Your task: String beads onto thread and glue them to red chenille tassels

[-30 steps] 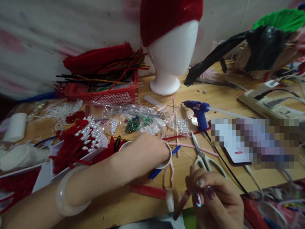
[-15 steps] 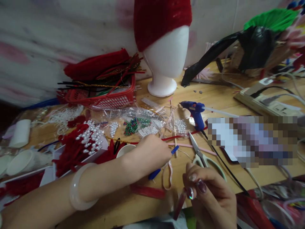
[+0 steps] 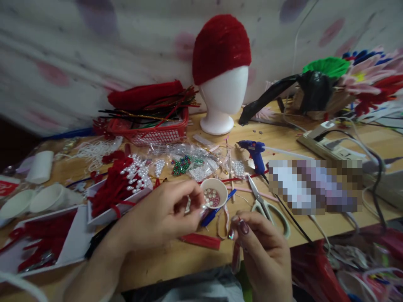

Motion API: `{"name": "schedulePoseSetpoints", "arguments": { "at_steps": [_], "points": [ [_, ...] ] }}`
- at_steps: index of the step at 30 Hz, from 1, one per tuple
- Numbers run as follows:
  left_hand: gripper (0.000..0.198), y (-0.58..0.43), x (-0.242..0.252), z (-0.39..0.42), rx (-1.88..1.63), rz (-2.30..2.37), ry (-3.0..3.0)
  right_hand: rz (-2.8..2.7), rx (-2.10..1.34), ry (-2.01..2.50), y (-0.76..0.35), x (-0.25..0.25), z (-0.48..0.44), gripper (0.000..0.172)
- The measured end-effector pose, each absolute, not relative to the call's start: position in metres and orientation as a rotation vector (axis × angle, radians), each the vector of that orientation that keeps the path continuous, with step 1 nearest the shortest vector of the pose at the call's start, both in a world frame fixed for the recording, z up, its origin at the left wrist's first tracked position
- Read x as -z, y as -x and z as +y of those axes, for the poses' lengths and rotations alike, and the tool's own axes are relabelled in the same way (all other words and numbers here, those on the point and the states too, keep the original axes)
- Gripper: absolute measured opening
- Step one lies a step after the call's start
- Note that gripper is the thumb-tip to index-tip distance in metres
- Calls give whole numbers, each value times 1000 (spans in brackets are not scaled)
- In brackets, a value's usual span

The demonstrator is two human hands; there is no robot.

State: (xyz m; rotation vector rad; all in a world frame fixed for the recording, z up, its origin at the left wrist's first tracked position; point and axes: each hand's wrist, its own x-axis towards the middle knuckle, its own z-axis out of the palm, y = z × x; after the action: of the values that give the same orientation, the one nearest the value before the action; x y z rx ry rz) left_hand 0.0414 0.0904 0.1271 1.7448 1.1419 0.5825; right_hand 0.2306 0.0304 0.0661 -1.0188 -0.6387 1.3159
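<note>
My left hand (image 3: 170,205) is closed in a pinch just left of a white cup (image 3: 222,187) of pearl and pinkish beads. Its fingertips look pressed together, and whatever they hold is too small to make out. To the right, my right hand (image 3: 264,247) pinches a dark red strip (image 3: 236,258) that hangs below the fingers. Between the hands lie a slim blue tool (image 3: 217,214), a loop of pale ribbon (image 3: 224,222) and a flat red strip (image 3: 201,241). Scissors (image 3: 267,207) with pale green handles rest beyond my right hand.
A blue glue gun (image 3: 256,155) and a power strip (image 3: 333,151) with cables lie to the right. Behind stand a foam head (image 3: 225,90) in a red cap (image 3: 222,50) and a red basket (image 3: 151,135). White boxes (image 3: 74,237) of red fuzzy pieces are at left.
My left hand has drawn back to the left, and the bead cup now shows. My right hand keeps its pinch on the red strip. The view has tilted up.
</note>
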Motion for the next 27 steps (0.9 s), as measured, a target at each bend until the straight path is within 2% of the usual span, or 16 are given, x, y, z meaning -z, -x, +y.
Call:
{"name": "schedulePoseSetpoints", "arguments": {
  "at_steps": [4, 7, 9, 12, 17, 27],
  "points": [
    [37, -23, -88, 35, -946, 894, -832, -798, -1475, 973, -202, -73, 20, 18],
    [47, -21, -65, 12, -1148, 710, -589, -931, -1593, 898, -179, -76, 11, 18],
    [45, -21, -58, 3, -1264, 671, -506, -988, -1646, 860, -166, -76, 4, 19],
    [31, -21, -52, -8, -1400, 705, -364, -1041, -1623, 880, -152, -73, -8, 20],
    [24, -20, -44, -25, -1433, 685, -197, -1091, -1470, 982, -144, -62, -24, 23],
    [9, -16, -23, -42, -1606, 838, -718, -1208, -1295, 1070, -153, -55, -40, 14]
  ]
}}
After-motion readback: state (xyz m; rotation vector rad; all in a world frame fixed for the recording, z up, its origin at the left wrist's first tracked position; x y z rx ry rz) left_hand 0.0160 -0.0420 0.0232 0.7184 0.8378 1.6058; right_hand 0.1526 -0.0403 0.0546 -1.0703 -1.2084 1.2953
